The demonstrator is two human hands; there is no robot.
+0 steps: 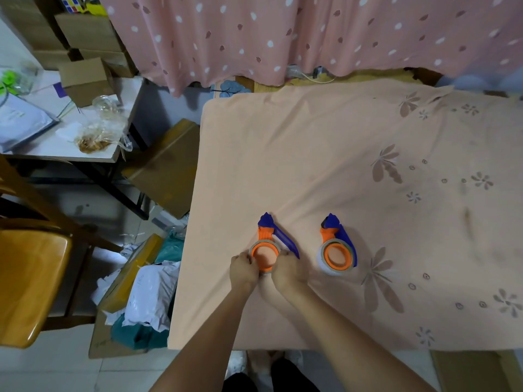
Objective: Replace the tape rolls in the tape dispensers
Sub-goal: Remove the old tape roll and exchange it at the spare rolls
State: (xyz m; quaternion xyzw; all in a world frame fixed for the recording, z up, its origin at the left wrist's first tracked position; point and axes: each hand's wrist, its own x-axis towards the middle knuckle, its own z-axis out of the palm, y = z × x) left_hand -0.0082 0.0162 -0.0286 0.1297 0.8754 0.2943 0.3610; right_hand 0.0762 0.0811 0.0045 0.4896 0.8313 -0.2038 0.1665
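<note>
both bare forearms reach forward from the bottom edge and draw in toward each other. the left hand (244, 269) and right hand (288, 269) sit close side by side, knuckles up, fingers curled in a pinching grip, thumbs pointing inward toward one another.

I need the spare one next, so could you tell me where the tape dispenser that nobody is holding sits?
In the head view, the free dispenser lies on the peach tablecloth, just right of the dispenser gripped by both hands.
</note>
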